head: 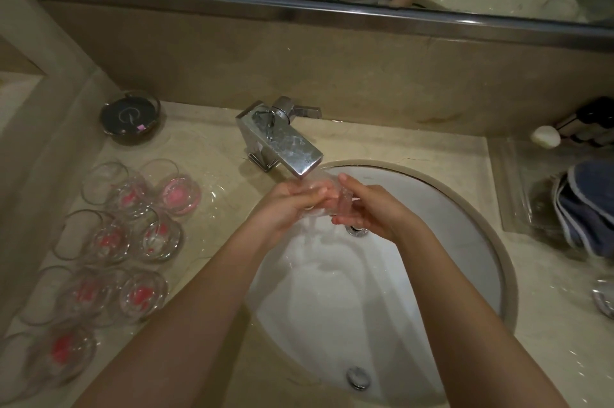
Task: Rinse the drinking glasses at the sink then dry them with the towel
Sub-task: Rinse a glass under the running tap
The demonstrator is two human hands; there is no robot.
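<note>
Both hands, left hand (292,204) and right hand (368,211), curl around one clear drinking glass (327,196) under the faucet (282,141), over the sink (465,208); wet glass could slip from soaked fingers and crack on the porcelain

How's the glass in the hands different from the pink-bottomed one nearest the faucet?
The held glass is gripped by both hands over the sink, tilted under the faucet; the counter glass stands upright, untouched, showing a pink base. Both are clear.
</note>
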